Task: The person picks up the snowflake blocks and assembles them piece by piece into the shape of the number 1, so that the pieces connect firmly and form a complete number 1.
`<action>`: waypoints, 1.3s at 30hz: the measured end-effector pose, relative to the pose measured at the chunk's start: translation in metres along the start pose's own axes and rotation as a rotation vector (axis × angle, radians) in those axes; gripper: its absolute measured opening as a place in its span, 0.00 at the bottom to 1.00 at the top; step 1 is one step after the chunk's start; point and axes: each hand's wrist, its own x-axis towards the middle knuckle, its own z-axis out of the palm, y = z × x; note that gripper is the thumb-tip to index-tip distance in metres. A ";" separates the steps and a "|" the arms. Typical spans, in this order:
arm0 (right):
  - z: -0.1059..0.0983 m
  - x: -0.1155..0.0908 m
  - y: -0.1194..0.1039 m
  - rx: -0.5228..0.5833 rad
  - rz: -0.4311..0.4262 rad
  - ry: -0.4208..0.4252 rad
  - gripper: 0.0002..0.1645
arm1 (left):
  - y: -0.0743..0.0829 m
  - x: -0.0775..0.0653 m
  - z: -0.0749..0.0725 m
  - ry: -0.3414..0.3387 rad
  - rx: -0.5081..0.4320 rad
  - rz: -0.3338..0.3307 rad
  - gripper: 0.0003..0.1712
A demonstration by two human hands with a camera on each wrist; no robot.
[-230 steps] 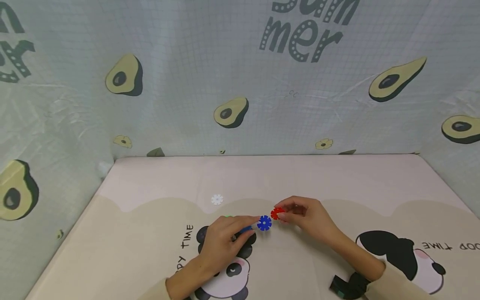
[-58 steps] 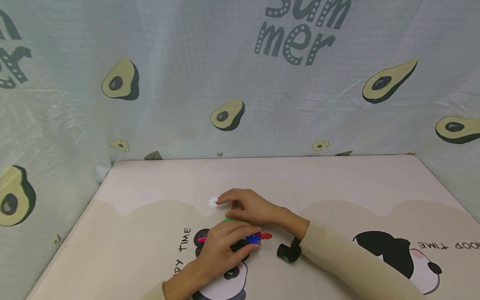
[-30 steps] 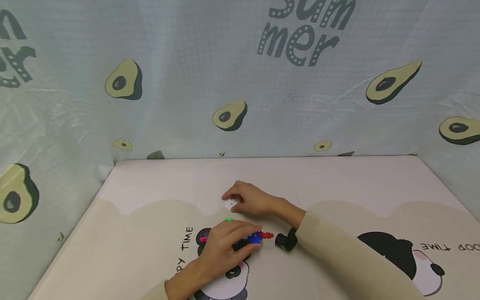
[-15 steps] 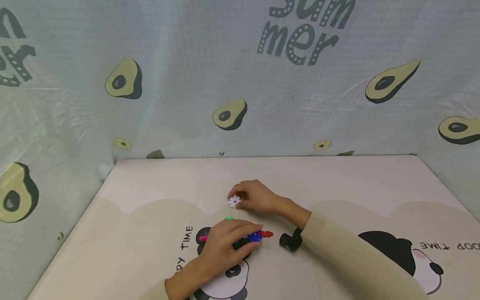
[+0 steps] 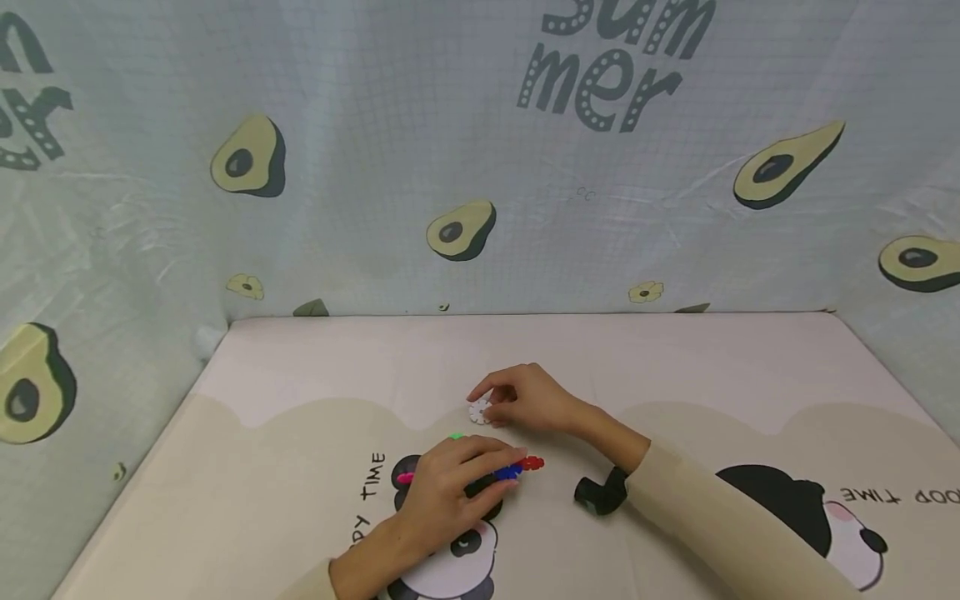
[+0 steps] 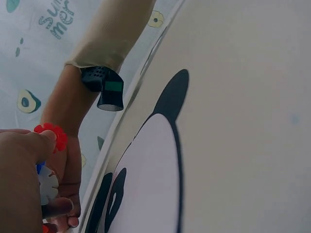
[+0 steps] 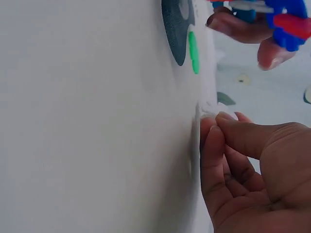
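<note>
My left hand (image 5: 450,483) grips a joined row of notched plastic snowflake discs just above the table. At the row's right end a red disc (image 5: 532,462) sticks out of a blue disc (image 5: 508,472); a pink disc (image 5: 406,477) shows at the left end. The left palm and fingers hide the middle of the row. Farther back, my right hand (image 5: 536,400) pinches a loose white disc (image 5: 478,412) between thumb and fingers, close to the table in the right wrist view.
A green disc (image 7: 194,52) lies on the table behind the left hand, partly covered in the head view. A black wrist camera (image 5: 600,495) hangs from the right wrist. The printed tablecloth (image 5: 300,467) meets an avocado-patterned curtain (image 5: 360,167) at the back.
Earlier my right hand held the red disc beside the blue one; now red is joined to blue. The right hand took the white disc off the table and shifted right with it.
</note>
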 end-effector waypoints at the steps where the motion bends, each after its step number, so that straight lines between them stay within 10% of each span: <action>1: -0.001 -0.003 0.000 0.014 0.003 0.000 0.14 | 0.000 0.000 0.000 0.003 0.002 -0.001 0.19; 39: -0.028 -0.109 0.000 0.337 0.066 0.042 0.16 | 0.001 0.000 0.000 -0.012 0.030 -0.042 0.24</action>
